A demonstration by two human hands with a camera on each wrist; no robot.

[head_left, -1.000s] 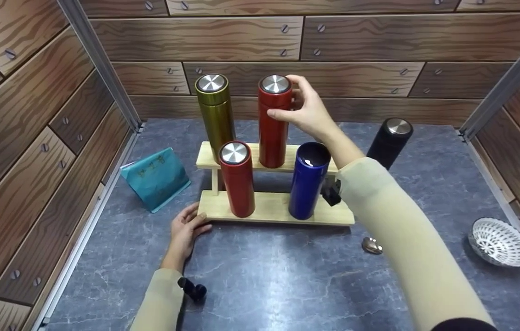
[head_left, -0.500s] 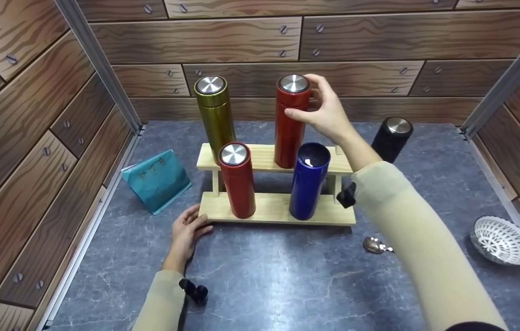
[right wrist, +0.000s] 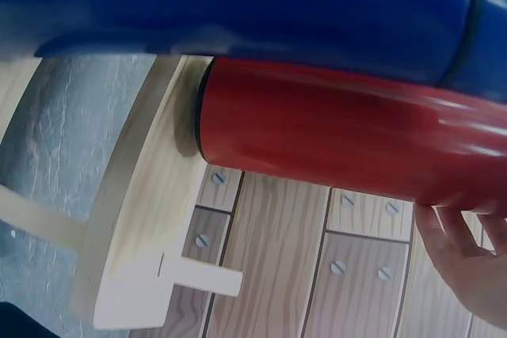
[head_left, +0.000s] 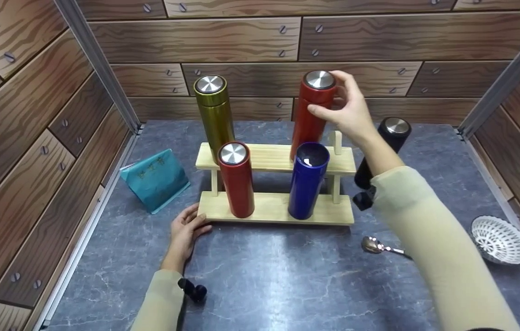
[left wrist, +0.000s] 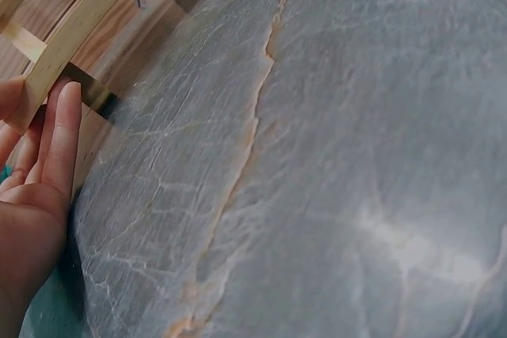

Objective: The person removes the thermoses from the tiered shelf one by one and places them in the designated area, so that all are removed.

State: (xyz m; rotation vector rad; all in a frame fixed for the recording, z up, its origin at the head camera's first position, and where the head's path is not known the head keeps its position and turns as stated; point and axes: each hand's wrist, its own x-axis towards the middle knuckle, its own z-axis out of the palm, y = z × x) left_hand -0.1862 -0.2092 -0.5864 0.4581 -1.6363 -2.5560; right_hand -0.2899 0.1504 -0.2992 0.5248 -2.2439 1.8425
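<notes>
My right hand (head_left: 351, 108) grips the upper part of a red thermos flask (head_left: 312, 103), thumb at the front and fingers round its right side. The flask leans slightly, its base right at the upper board of a two-tier wooden rack (head_left: 271, 206). In the right wrist view, a blue thermos flask (right wrist: 238, 5) hides part of the red one. My left hand (head_left: 183, 232) holds the left end of the rack's lower board, thumb on top and fingers beneath, as the left wrist view shows. A second red flask (head_left: 237, 188) stands upright on the lower tier.
A gold flask (head_left: 216, 119) stands at the upper tier's left. Behind my right forearm is a black flask (head_left: 393, 131). A teal pouch (head_left: 156, 179) lies left; a spoon (head_left: 372, 245) and a white openwork basket (head_left: 501, 239) are right. Wood-patterned walls enclose the table.
My right hand has moved the red flask rightward along the upper tier, from the middle toward the right end, and it now leans. The left hand stays on the rack.
</notes>
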